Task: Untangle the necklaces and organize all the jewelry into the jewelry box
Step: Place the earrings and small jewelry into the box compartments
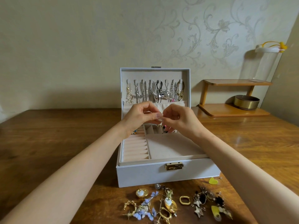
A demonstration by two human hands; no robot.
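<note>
This is a room in a home. Cream wallpaper (218,29) with pale floral scrolls covers the wall from 10 to 2 o'clock. The worktop (48,135) is dark polished wood. At 2 o'clock on it stands a small two-tier wooden shelf (234,111), with a brass-coloured bowl (246,103) below and a clear jar (265,67) on top. An open jewelry box (145,173) sits at centre, and loose jewelry (168,202) lies at 6 o'clock.

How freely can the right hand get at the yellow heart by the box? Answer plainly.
Probably yes, once freed. The yellow heart lies uncovered on the table beside the jewelry box, near the right forearm. Now the right hand and left hand pinch something tiny above the box.
</note>
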